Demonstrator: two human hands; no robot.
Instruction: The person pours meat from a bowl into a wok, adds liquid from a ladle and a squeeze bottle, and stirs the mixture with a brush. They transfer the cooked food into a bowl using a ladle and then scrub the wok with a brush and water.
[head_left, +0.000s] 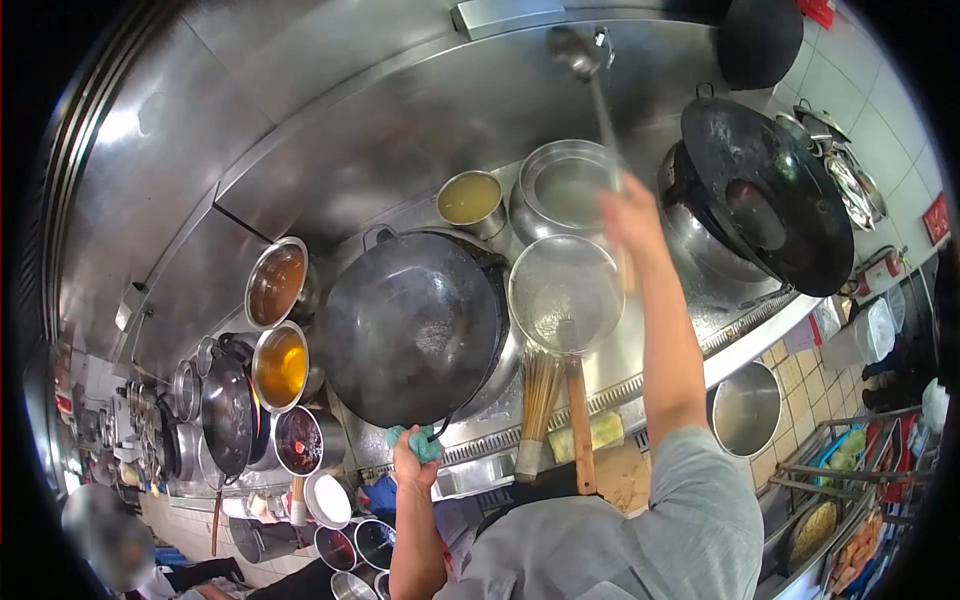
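My left hand (409,462) is closed round a green cloth (424,443) at the near loop handle of a black wok (400,320). The wok looks bare inside and sits on the range. My right hand (630,216) grips the handle of a metal ladle (575,54), blurred by motion, with its bowl up near the steel back wall. Below that hand stands a steel pot (530,205) of cloudy liquid. A round strainer (566,290) with a wooden handle lies in front of the pot, a bamboo brush (540,400) beside it.
To the right, another black wok (765,200) leans over a burner. A small pot of yellowish broth (470,200) stands behind my wok. Bowls of brown liquid (278,283) and orange oil (283,368) are on the left. A person (110,540) is at lower left.
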